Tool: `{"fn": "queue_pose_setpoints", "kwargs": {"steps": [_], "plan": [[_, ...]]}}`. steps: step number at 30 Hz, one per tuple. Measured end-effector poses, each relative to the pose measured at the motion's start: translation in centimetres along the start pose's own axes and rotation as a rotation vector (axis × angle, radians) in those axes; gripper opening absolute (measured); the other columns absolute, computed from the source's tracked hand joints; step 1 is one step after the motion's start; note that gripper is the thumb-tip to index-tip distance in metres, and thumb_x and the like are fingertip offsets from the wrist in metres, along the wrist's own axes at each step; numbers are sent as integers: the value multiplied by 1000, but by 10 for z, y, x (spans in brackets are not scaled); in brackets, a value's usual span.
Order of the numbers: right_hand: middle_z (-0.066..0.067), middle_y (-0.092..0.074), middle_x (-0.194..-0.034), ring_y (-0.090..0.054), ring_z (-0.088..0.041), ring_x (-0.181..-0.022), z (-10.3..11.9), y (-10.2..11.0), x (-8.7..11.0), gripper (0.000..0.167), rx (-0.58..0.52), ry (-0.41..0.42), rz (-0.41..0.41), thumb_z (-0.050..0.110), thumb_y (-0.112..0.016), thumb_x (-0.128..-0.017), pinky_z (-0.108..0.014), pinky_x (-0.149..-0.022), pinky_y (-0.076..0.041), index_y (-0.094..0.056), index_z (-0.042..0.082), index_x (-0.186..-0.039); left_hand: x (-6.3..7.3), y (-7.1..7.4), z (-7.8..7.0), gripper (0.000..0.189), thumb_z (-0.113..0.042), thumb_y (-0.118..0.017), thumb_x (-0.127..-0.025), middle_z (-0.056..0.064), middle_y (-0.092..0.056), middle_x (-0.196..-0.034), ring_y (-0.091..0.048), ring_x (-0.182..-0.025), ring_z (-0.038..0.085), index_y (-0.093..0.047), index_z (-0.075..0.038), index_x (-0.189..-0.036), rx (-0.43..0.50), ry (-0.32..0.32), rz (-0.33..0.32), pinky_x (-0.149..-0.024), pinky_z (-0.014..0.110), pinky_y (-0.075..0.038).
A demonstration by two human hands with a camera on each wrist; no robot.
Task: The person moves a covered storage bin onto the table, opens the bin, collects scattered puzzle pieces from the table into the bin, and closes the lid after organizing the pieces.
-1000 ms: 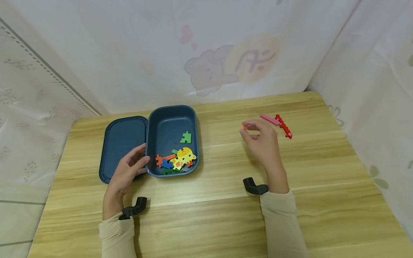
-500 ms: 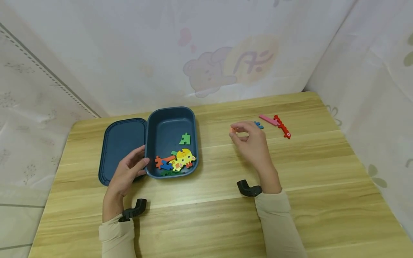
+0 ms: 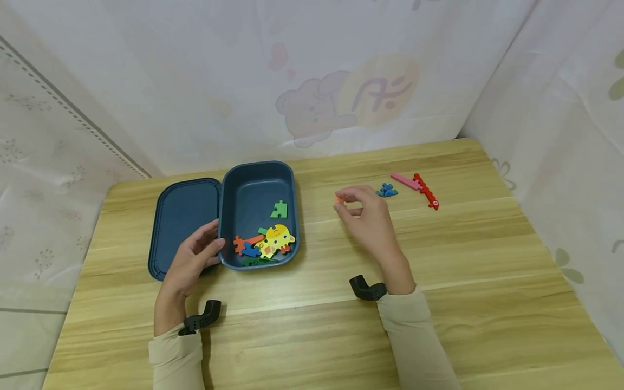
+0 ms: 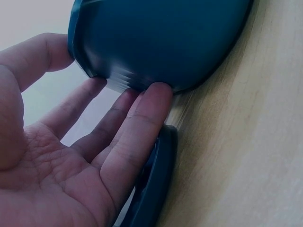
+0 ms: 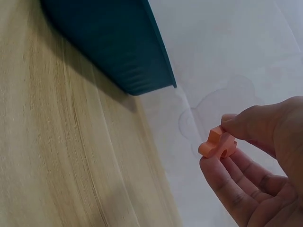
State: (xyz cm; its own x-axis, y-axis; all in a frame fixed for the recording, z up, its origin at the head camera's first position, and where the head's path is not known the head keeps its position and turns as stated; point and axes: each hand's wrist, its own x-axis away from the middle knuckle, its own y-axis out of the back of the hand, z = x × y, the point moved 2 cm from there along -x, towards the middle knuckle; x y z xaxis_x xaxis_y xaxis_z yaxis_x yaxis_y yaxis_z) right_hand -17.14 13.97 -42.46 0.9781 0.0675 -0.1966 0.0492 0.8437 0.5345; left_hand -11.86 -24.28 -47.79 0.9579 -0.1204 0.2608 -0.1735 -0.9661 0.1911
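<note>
My right hand (image 3: 371,221) pinches a small orange puzzle piece (image 5: 219,143) between thumb and fingertips, above the table to the right of the dark blue plastic box (image 3: 296,216). The left hand (image 3: 192,257) holds the box at its near left side, thumb on the rim (image 4: 72,35) and fingers against the outer wall. Inside the box lie a green puzzle piece (image 3: 279,209), a yellow animal-head piece (image 3: 279,236), an orange piece (image 3: 239,245), a blue piece (image 3: 251,249) and dark green ones near the front wall.
The box's lid (image 3: 187,216) lies flat to the left, partly under the left hand. Right of the right hand are blue pieces (image 3: 387,190), a pink strip (image 3: 405,181) and a red piece with an eye (image 3: 427,192). A printed curtain (image 3: 219,81) stands behind the wooden table (image 3: 302,336).
My right hand has moved left toward the box with the orange puzzle piece, uncovering the blue pieces on the table. The left hand stays on the box.
</note>
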Motion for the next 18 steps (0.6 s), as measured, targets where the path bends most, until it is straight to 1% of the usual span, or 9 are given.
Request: {"fn": "queue_pose_setpoints", "kwargs": {"steps": [5,11,15,18], "plan": [[-14,-69,-127,-71,-30,-115,4,-4,0,25,-28,23,8,8,-78,-96,-43,-83,-66,-76,3,-120,0,0,-1,61,-31,-60,-110,-9,-58,-138,-64,-116,-5,-38,-15,-165,3,2,-5,-90,22,-59],[-12,-69,-126,-71,-28,-115,7,-8,1,24,-34,21,24,10,-78,-97,-41,-84,-66,-76,4,-120,0,0,-1,62,-32,-60,-109,-14,-59,-134,-64,-116,-5,-38,-15,-165,8,8,-9,-89,21,-59],[-11,-69,-126,-71,-28,-114,10,-13,1,24,-34,22,37,10,-78,-97,-39,-83,-66,-76,5,-119,0,0,-1,62,-31,-60,-110,-14,-59,-134,-64,-115,-5,-38,-14,-165,6,6,-10,-89,21,-59],[-10,-69,-124,-71,-26,-113,13,-17,2,22,-41,33,43,10,-78,-96,-37,-83,-66,-76,5,-118,0,0,-1,62,-31,-60,-110,-8,-58,-138,-64,-116,-5,-38,-15,-165,4,0,-6,-90,21,-59]]}}
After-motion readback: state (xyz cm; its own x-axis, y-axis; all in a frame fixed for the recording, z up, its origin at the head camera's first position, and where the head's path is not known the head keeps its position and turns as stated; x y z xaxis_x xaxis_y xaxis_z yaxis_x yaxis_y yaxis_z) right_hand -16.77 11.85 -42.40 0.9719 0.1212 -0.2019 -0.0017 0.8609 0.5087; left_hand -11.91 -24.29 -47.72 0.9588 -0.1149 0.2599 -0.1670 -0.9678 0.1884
